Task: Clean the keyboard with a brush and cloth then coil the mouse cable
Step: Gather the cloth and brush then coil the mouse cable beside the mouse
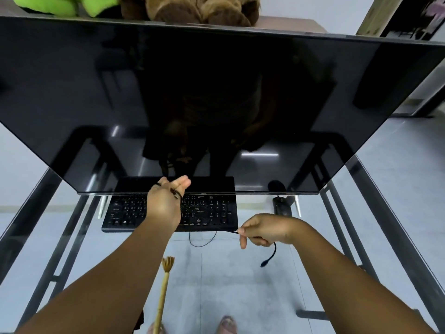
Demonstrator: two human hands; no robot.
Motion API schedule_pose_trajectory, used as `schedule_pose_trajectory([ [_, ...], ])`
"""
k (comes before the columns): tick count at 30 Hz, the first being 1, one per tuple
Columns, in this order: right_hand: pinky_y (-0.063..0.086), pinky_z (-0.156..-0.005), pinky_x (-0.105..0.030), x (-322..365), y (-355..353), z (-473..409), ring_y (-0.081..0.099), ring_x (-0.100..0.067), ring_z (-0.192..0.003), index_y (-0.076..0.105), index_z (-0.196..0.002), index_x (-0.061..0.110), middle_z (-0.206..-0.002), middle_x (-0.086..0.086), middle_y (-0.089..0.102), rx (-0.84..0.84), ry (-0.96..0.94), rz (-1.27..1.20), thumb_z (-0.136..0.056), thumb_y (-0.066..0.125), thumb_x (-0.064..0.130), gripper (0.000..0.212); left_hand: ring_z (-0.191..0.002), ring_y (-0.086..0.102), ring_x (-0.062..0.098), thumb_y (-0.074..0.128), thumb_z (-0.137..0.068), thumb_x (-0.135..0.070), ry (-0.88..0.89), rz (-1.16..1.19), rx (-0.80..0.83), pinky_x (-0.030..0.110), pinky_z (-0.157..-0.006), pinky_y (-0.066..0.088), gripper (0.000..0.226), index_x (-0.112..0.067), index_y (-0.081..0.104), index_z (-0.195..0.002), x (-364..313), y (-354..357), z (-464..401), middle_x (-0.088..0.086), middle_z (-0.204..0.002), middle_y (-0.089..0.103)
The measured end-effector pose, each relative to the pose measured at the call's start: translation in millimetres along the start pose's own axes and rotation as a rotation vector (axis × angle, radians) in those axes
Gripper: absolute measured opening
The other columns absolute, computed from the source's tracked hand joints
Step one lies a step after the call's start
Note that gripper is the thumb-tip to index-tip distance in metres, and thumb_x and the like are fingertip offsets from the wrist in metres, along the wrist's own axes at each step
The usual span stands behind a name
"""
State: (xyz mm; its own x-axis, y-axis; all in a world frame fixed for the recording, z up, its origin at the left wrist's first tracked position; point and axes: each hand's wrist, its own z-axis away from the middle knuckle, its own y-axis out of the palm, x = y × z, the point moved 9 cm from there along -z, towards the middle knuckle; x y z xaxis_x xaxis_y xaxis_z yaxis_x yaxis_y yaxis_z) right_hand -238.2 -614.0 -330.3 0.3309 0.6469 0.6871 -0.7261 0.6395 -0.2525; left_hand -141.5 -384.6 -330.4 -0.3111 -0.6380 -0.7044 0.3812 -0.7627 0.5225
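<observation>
A black keyboard (125, 213) lies on the glass desk (277, 273) under the monitor. My left hand (166, 201) is raised over its middle, fingers straight, with turns of the thin black mouse cable (177, 194) wound round it. My right hand (265, 231) pinches the same cable by the keyboard's front right corner; the plug end (265, 262) hangs below that hand. A loop of cable (202, 243) sags under the keyboard's front edge. The black mouse (281, 207) sits right of the keyboard. A wooden brush (165, 280) lies on the glass between my forearms. No cloth is in view.
A large dark monitor (216, 92) leans over the back of the desk. Green and brown plush toys (187, 8) sit above it. The desk's black frame bars (375, 206) run along both sides, and the grey tiled floor shows through the glass.
</observation>
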Motion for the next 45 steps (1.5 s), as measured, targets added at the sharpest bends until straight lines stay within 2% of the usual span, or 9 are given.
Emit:
schedule_pose_trajectory([
  [5,0.036,-0.063,-0.021,55,-11,31,0.027,-0.01,-0.051,0.074,-0.094,0.016,-0.055,0.006,0.031,0.115,-0.214,0.001,-0.095,0.058,0.041,0.03,-0.082,0.068,0.033,0.028,-0.107,-0.017,-0.083,-0.557,0.228,0.052,-0.111,0.031,0.037,0.003,0.04,-0.137,46,4,9,0.017,-0.072,0.068],
  [9,0.027,-0.05,-0.015,88,-49,47,0.026,-0.007,-0.051,0.074,-0.097,0.018,-0.058,0.005,0.034,-0.052,-0.421,-0.135,-0.095,0.059,0.034,0.022,-0.054,0.061,0.027,0.032,-0.104,-0.013,-0.255,-0.961,0.604,0.042,-0.073,0.049,0.038,0.001,0.063,-0.119,90,13,50,0.021,-0.064,0.066],
  [13,0.035,-0.06,-0.017,78,-86,28,0.031,-0.01,-0.052,0.074,-0.089,0.023,-0.059,-0.003,0.042,-0.408,-0.447,-0.342,-0.095,0.059,0.029,0.018,-0.043,0.035,0.016,0.025,-0.102,-0.046,-0.422,-0.78,0.751,0.033,-0.073,0.044,0.067,-0.001,0.074,-0.094,104,31,83,0.006,-0.041,0.038],
  [18,0.045,-0.069,-0.016,17,-106,9,0.065,0.0,-0.078,0.07,-0.083,0.022,-0.082,0.011,0.072,-0.797,-0.225,-0.315,-0.088,0.069,0.022,0.006,-0.039,0.023,0.015,0.041,-0.094,-0.046,-0.508,-0.297,0.582,0.03,-0.062,0.041,0.05,-0.004,0.06,-0.076,82,42,87,0.002,-0.04,0.029],
  [23,0.04,-0.052,-0.013,-15,-67,-8,0.051,-0.009,-0.064,0.071,-0.079,0.025,-0.075,0.002,0.06,-0.617,-0.046,-0.07,-0.089,0.066,0.02,0.012,-0.053,0.037,0.013,0.039,-0.1,-0.032,-0.392,-0.087,0.484,0.029,-0.072,0.049,0.034,-0.012,0.05,-0.075,50,48,78,0.002,-0.062,0.043],
  [32,0.05,-0.065,-0.024,-3,-16,-16,0.059,-0.003,-0.063,0.076,-0.095,0.036,-0.086,0.014,0.063,-0.322,-0.059,0.022,-0.087,0.067,0.022,0.018,-0.074,0.058,0.013,0.041,-0.101,-0.034,-0.183,-0.201,0.322,0.032,-0.073,0.052,0.037,-0.015,0.066,-0.082,35,40,50,-0.004,-0.077,0.057],
  [38,0.05,-0.064,-0.019,1,-25,-8,0.057,0.002,-0.066,0.077,-0.083,0.038,-0.069,0.018,0.067,-0.412,-0.105,0.016,-0.079,0.079,0.026,0.012,-0.125,0.05,0.03,0.049,-0.092,-0.042,-0.089,-0.359,0.321,0.05,-0.108,0.039,0.036,-0.019,0.077,-0.095,30,37,41,0.007,-0.113,0.052],
  [42,0.046,-0.051,-0.019,-3,-17,-7,0.055,-0.002,-0.05,0.075,-0.078,0.023,-0.061,0.01,0.067,-0.353,-0.096,-0.159,-0.076,0.081,0.017,0.009,-0.109,0.054,0.021,0.051,-0.098,-0.032,-0.013,-0.5,0.358,0.041,-0.101,0.044,0.028,-0.021,0.076,-0.097,25,45,45,-0.002,-0.096,0.059],
  [45,0.047,-0.054,-0.02,-1,-11,-7,0.058,-0.008,-0.055,0.068,-0.085,0.009,-0.069,-0.001,0.071,-0.31,-0.161,-0.353,-0.082,0.074,0.006,0.007,-0.064,0.044,0.007,0.049,-0.101,-0.018,0.068,-0.607,0.279,0.019,-0.065,0.044,0.028,-0.018,0.074,-0.089,17,45,41,-0.008,-0.072,0.053],
])
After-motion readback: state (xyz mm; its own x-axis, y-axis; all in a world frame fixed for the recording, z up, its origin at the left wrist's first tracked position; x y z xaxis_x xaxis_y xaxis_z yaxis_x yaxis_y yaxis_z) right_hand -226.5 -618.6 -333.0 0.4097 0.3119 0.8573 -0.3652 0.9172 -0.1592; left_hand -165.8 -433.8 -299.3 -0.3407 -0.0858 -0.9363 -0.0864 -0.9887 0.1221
